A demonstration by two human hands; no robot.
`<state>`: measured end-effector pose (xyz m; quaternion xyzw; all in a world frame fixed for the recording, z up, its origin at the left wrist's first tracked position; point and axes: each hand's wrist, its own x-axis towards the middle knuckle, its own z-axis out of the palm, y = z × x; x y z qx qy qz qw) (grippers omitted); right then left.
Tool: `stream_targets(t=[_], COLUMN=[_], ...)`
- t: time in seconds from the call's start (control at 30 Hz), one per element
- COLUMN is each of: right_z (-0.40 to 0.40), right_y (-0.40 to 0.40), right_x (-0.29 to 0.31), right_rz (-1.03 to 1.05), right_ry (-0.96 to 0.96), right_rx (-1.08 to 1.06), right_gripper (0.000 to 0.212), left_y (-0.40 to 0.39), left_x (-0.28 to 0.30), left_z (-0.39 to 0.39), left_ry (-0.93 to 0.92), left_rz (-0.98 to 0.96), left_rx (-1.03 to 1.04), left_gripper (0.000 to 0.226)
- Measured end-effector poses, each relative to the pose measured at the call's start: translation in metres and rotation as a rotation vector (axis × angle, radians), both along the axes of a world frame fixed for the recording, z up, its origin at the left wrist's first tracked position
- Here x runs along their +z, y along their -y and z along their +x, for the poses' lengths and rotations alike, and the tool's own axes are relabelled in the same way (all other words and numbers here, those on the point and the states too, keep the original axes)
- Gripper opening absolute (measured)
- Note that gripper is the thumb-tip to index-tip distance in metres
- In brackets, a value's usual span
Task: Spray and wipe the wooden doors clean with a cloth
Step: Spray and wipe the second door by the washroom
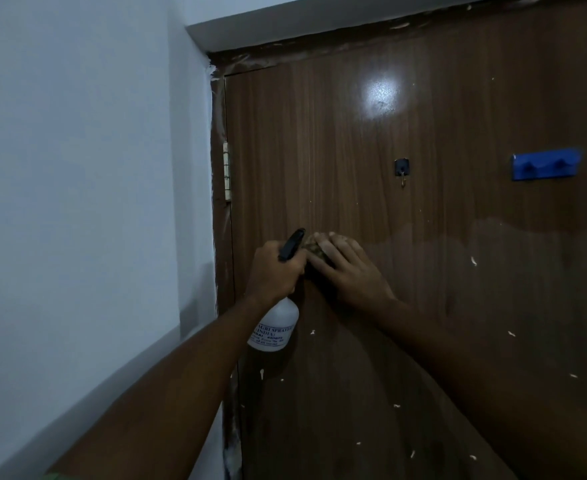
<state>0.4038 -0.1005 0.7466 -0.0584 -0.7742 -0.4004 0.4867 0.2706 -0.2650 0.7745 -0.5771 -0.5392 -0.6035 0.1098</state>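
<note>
A brown wooden door (pixel 423 289) fills the right of the view, speckled with small white paint flecks. My left hand (pixel 273 271) grips a white spray bottle (pixel 276 327) by its neck, its black nozzle (pixel 291 244) pointing up and right at the door. My right hand (pixel 345 268) lies flat on the door just right of the nozzle, pressing a small dark mottled cloth (pixel 314 249) against the wood. Most of the cloth is hidden under my fingers. A paler sheen covers the door to the right of my hand.
A white wall (pixel 77 202) runs along the left, meeting the door frame with a metal hinge (pixel 228 171). On the door hang a small black hook (pixel 402 169) and a blue double-peg hanger (pixel 544 164). A light glare (pixel 382 93) shines near the top.
</note>
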Motion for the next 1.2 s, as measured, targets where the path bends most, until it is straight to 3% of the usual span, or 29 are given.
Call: stream_targets(t=[0.13, 0.27, 0.37, 0.5, 0.57, 0.77, 0.87, 0.97, 1.07, 1.2], right_z=[0.016, 0.024, 0.013, 0.021, 0.033, 0.036, 0.028, 0.041, 0.060, 0.074], right_y=[-0.015, 0.003, 0.006, -0.013, -0.019, -0.008, -0.002, -0.019, -0.031, -0.025], right_x=[0.013, 0.052, 0.029, -0.030, -0.021, 0.054, 0.002, -0.055, -0.022, 0.049], right_rz=[0.217, -0.100, -0.177, 0.027, 0.067, -0.204, -0.236, -0.012, 0.014, -0.178], right_ry=[0.171, -0.193, -0.288, -0.029, 0.010, -0.404, -0.373, -0.187, -0.111, -0.403], right_rx=[-0.030, 0.014, 0.057, 0.074, 0.056, 0.001, -0.004, -0.023, -0.036, -0.041], right_gripper=[0.055, 0.056, 0.054, 0.052, 0.052, 0.048, 0.062, 0.060, 0.057, 0.046], left_y=[-0.004, -0.009, -0.009, -0.002, 0.002, -0.001, -0.004, -0.008, -0.013, -0.027], left_x=[0.005, 0.008, 0.008, 0.012, 0.014, 0.010, 0.005, -0.001, -0.004, -0.003], left_z=[0.003, 0.006, 0.011, 0.013, 0.014, 0.024, 0.032, 0.043, 0.054, 0.070], left_ry=[-0.006, -0.015, -0.024, 0.009, 0.014, -0.033, -0.023, 0.040, 0.050, 0.099], left_rz=[-0.010, -0.108, -0.115, -0.123, -0.140, -0.233, -0.232, -0.210, -0.232, -0.241], left_rx=[0.014, 0.011, 0.015, -0.003, -0.014, -0.036, -0.050, -0.064, -0.091, -0.120], left_gripper=[0.032, 0.033, 0.035, 0.036, 0.038, 0.028, 0.029, 0.033, 0.032, 0.029])
